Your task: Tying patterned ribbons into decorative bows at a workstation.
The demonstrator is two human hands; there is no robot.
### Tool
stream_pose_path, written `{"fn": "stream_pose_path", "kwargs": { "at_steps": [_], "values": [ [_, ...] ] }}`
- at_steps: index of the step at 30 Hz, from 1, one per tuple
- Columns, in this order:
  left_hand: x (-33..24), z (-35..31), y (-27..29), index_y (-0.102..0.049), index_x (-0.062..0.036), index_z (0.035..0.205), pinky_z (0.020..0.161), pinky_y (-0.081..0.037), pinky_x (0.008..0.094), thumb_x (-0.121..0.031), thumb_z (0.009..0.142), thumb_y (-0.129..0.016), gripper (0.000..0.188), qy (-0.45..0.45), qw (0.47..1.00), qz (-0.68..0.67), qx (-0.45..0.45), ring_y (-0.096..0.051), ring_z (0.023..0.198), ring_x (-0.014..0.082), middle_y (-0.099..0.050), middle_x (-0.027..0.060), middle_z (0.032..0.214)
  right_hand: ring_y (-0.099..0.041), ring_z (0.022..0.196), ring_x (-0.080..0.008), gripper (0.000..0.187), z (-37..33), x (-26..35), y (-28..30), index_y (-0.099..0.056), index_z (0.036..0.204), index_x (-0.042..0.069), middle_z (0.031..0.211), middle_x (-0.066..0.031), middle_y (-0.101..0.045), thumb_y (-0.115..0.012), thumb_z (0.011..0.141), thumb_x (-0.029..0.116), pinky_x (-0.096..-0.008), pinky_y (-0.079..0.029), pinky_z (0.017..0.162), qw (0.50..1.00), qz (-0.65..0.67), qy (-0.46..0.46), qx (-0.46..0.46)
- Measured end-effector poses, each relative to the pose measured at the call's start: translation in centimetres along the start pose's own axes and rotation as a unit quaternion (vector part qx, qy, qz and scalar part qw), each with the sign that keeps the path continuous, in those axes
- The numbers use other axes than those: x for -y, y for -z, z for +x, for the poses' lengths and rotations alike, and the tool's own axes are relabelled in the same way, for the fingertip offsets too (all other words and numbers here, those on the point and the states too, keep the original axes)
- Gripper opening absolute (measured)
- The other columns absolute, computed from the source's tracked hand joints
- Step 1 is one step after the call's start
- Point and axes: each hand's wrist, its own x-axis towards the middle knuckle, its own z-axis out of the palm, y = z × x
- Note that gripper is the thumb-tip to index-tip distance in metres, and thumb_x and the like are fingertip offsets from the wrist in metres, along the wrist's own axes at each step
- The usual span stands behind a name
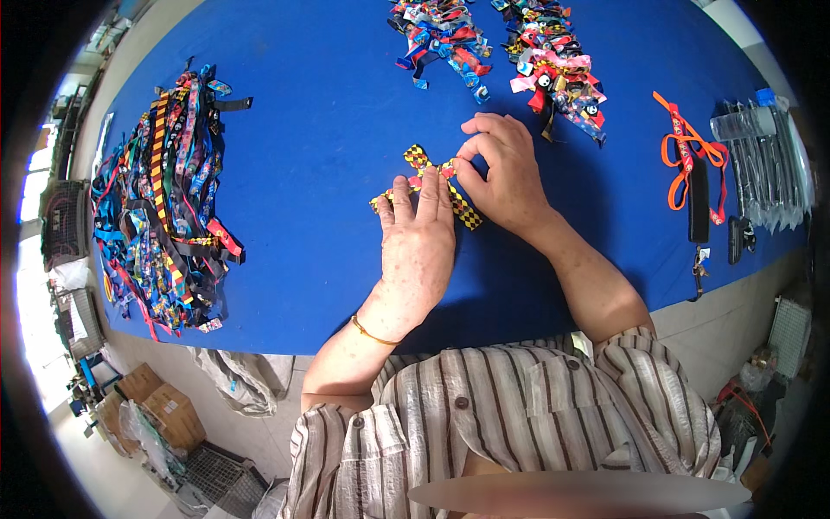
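A yellow-and-black checkered ribbon (464, 213) with red patches, folded into a crossed bow shape, lies on the blue table in front of me. My left hand (417, 238) rests on it from the near side, fingers stretched out and pressing the middle and left end down. At the ribbon's upper right, my right hand (506, 177) pinches an end between thumb and forefinger, with the other fingers curled. The ribbon's centre is partly hidden under my left fingers.
A big pile of patterned straps (169, 199) covers the table's left side. Two bundles of folded ribbons, one blue and red (445, 39), one mixed-coloured (558, 69), lie at the far side. An orange-and-black lanyard (692, 164) and clear plastic bags (761, 169) lie at right.
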Motion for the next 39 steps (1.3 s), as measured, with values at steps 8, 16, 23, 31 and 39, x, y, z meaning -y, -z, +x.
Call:
{"fn": "stream_pose_path", "kwargs": {
  "at_steps": [8, 16, 23, 31, 39],
  "values": [
    [-0.1, 0.0, 0.6, -0.045, 0.0018, 0.143, 0.109, -0.038, 0.0569, -0.005, 0.087, -0.055, 0.058, 0.01, 1.0, 0.007, 0.007, -0.047, 0.131, 0.0453, -0.045, 0.019, 0.147, -0.057, 0.108, -0.031, 0.016, 0.0, 0.1, -0.9, -0.059, 0.085, 0.007, 0.103, -0.0114, -0.059, -0.071, 0.076, 0.01, -0.0532, -0.037, 0.103, 0.999, -0.007, 0.003, -0.037],
    [0.0, 0.3, -0.5, -0.046, 0.0046, 0.141, 0.107, -0.039, 0.0599, -0.011, 0.086, -0.059, 0.059, 0.005, 0.999, 0.039, -0.006, -0.048, 0.13, 0.0456, -0.046, 0.0196, 0.147, -0.057, 0.108, -0.0303, 0.017, 0.5, 0.1, -0.7, -0.061, 0.088, 0.006, 0.106, -0.0115, -0.06, -0.072, 0.076, 0.012, -0.0491, -0.039, 0.099, 0.999, 0.005, 0.015, -0.036],
    [-0.4, 0.4, -1.3, -0.046, 0.0053, 0.141, 0.106, -0.039, 0.0607, -0.013, 0.085, -0.061, 0.061, 0.01, 0.999, 0.049, -0.021, -0.048, 0.13, 0.0464, -0.045, 0.0204, 0.147, -0.057, 0.106, -0.0291, 0.013, 0.5, 0.2, -0.8, -0.065, 0.089, 0.008, 0.104, -0.0097, -0.061, -0.07, 0.079, 0.015, -0.0457, -0.039, 0.098, 0.997, -0.019, 0.064, -0.033],
    [0.1, 1.1, -0.7, -0.053, 0.0053, 0.132, 0.108, -0.04, 0.0546, -0.008, 0.084, -0.059, 0.05, 0.017, 0.997, -0.034, -0.072, -0.05, 0.128, 0.0434, -0.049, 0.0206, 0.143, -0.059, 0.099, -0.03, 0.008, 1.0, 0.1, -0.4, -0.063, 0.084, 0.007, 0.098, -0.0088, -0.062, -0.068, 0.08, 0.011, -0.044, -0.044, 0.088, 0.999, 0.009, 0.024, 0.03],
    [1.8, 2.3, -0.2, -0.058, 0.0024, 0.098, 0.094, -0.044, 0.0482, -0.001, 0.071, -0.064, 0.028, 0.05, 0.958, -0.098, -0.266, -0.055, 0.102, 0.038, -0.057, 0.0216, 0.108, -0.061, 0.083, -0.0291, 0.007, 4.2, -0.7, 1.9, -0.063, 0.082, 0.008, 0.083, -0.0073, -0.062, -0.07, 0.081, 0.008, -0.0411, -0.049, 0.073, 0.998, 0.032, 0.05, -0.032]
  ]
}}
